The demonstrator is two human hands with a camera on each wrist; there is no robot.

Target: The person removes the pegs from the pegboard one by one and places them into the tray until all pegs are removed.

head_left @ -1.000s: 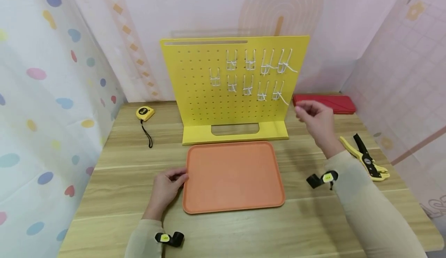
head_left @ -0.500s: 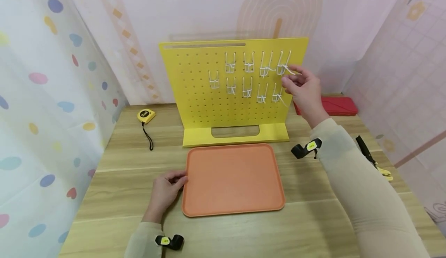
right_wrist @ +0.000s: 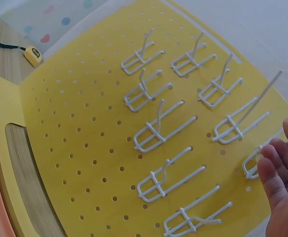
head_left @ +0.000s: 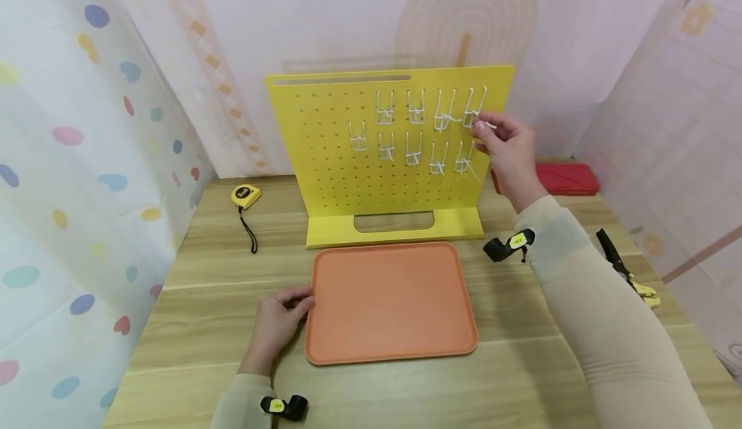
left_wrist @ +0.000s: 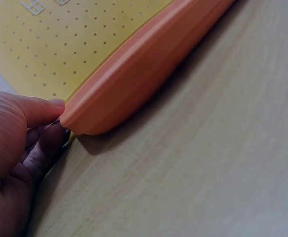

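Observation:
In the head view, my right hand [head_left: 510, 155] pinches the end of the white hook [head_left: 471, 118] at the upper right of the yellow pegboard [head_left: 336, 178]. The right wrist view has that hook [right_wrist: 250, 167] partly hidden behind my fingers [right_wrist: 277, 170]. Several other white wire hooks hang in two rows on the board. My left hand [head_left: 275, 324] holds the left edge of the orange tray [head_left: 391, 303]; in the left wrist view its thumb lies on the tray's rim [left_wrist: 104, 96], with the other fingers below.
A yellow tape measure [head_left: 246, 196] with a black strap lies at the back left of the wooden table [head_left: 191, 326]. Behind my right hand is a red case [head_left: 567, 179]. Yellow and black pliers [head_left: 628, 274] lie at the right, partly behind my sleeve.
My right hand has moved left and up from beside the pegboard to the upper right hook and now grips it. The left hand has stayed at the tray's edge.

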